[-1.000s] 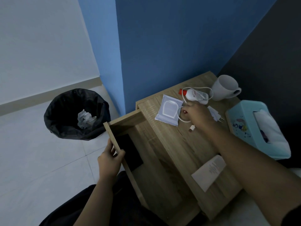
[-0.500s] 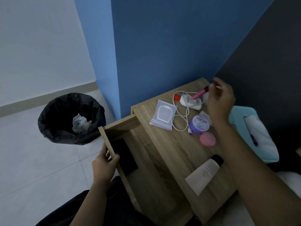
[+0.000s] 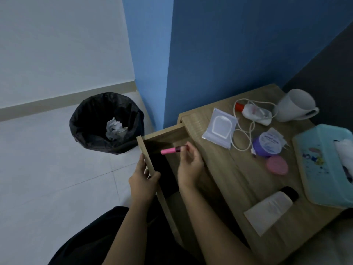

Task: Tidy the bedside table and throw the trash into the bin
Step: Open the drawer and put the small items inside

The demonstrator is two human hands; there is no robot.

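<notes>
My right hand (image 3: 189, 167) grips a pink lip-gloss tube (image 3: 171, 150) and holds it level over the open drawer (image 3: 150, 163) of the wooden bedside table (image 3: 236, 180). My left hand (image 3: 142, 180) is closed on the drawer's front edge. On the tabletop lie a wipes packet (image 3: 219, 129), a white charger cable (image 3: 246, 134), a small white bottle with a red cap (image 3: 252, 111), a purple jar (image 3: 268, 143), a pink round lid (image 3: 277, 165) and a white tube with a black cap (image 3: 271, 207). The bin (image 3: 107, 123), lined with a black bag, holds crumpled paper.
A white mug (image 3: 295, 106) lies tilted at the table's far corner. A teal tissue box (image 3: 324, 165) takes up the right edge. A dark flat object lies inside the drawer. Blue walls stand behind the table, with pale tiled floor on the left.
My right hand picked the pink tube up from the back of the table and carried it left over the open drawer. My left hand stayed on the drawer front.
</notes>
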